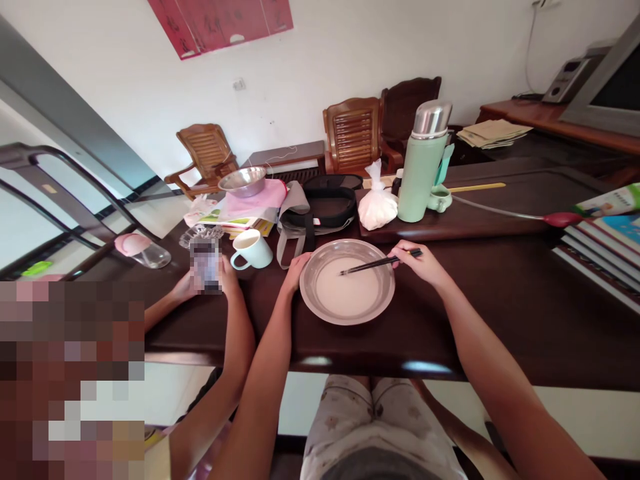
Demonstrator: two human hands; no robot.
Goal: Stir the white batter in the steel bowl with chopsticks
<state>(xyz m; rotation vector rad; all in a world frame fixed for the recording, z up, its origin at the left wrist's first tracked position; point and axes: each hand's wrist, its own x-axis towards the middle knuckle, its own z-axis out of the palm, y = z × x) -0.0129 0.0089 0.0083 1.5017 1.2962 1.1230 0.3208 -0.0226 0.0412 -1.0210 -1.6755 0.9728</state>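
A round metal bowl (309, 300) stands on the dark wooden table in front of me, holding a pale, milky liquid (350, 290). My left hand (299, 270) is closed on the bowl's left rim, its fingertips partly hidden. Dark chopsticks (367, 265) are gripped in my right hand (417, 260), their tips dipping into the liquid near the bowl's middle. The right fingers are also close to the bowl's right rim; I cannot tell whether they touch it. Behind the bowl sits a knotted clear bag of white powder (379, 208).
A green thermos (417, 177) rises behind the bowl. Left of it are a black strap bag (320, 207), a white mug (253, 250) and a second metal bowl (243, 181). Another person's hands (227, 277) hold a blurred-out phone. Books (600, 257) are stacked at right.
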